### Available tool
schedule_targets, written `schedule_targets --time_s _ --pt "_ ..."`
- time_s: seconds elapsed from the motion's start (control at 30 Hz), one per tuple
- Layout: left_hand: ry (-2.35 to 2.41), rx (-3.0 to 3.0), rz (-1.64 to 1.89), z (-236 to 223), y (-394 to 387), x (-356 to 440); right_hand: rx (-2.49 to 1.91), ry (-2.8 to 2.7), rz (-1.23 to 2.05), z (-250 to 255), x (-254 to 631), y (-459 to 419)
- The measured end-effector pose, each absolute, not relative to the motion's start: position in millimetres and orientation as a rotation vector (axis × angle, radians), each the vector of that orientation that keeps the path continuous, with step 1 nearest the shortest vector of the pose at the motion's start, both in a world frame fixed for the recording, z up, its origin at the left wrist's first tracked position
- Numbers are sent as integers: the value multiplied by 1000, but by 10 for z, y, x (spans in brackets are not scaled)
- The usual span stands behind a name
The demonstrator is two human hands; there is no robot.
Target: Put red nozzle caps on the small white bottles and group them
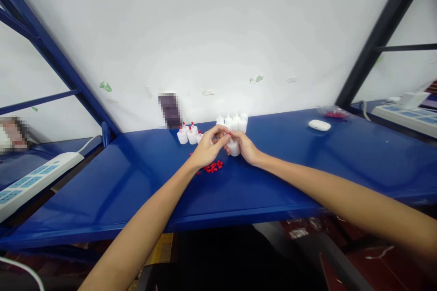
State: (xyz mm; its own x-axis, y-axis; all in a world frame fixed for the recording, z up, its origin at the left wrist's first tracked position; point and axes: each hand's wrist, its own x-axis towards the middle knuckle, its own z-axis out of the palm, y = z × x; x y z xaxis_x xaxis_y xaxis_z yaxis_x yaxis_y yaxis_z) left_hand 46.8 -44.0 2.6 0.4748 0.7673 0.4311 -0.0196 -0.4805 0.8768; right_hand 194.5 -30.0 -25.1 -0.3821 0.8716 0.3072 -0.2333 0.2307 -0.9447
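Forearms [160,202] converge, left fingers [222,140] at bottle's [234,149] cap [230,133], right hand [248,147] alongside.

Directly beyond the fingers [223,140], a cluster of white bottles [242,124] is blocking straight passage toward the wall [211,32]. Far-left of the fingers, red-capped bottles [182,137] are obstructing lateral movement; near-left, loose red caps [212,167] are occupying the counter [283,138] surface. To the right of the fingers, bare counter is providing a wide lateral path, extending to a white case [319,125]. Nearer than the fingers, a bare strip is lying between the left forearm [157,209] and the right forearm [324,185], reaching the front edge [221,222]. Above the fingers, open space is allowing vertical clearance.
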Motion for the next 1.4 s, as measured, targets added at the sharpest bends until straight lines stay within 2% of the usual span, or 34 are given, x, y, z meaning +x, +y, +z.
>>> schedule_targets --time_s 0.47,0.8,0.97,1.03,1.1,1.23,1.4 --pt "580 1769 1169 -146 -324 503 -690 -1480 1327 -185 1979 -348" --pt "674 1957 1114 -114 -347 470 -710 -1654 1162 -194 2050 -361" --pt "920 1937 1459 -17 -236 339 -798 -1575 1224 -221 2035 -303" --pt "1094 1883 1686 29 -167 195 -855 -1631 1169 -218 2038 -312" --pt "1245 1889 1767 51 -105 27 -884 -1759 1063 -212 2042 -342" --pt "1466 2015 1504 -11 -15 -225 -923 -1945 877 -201 2047 -403" --pt "1584 2174 1283 -102 36 -271 -908 -1843 861 -158 2090 -366"
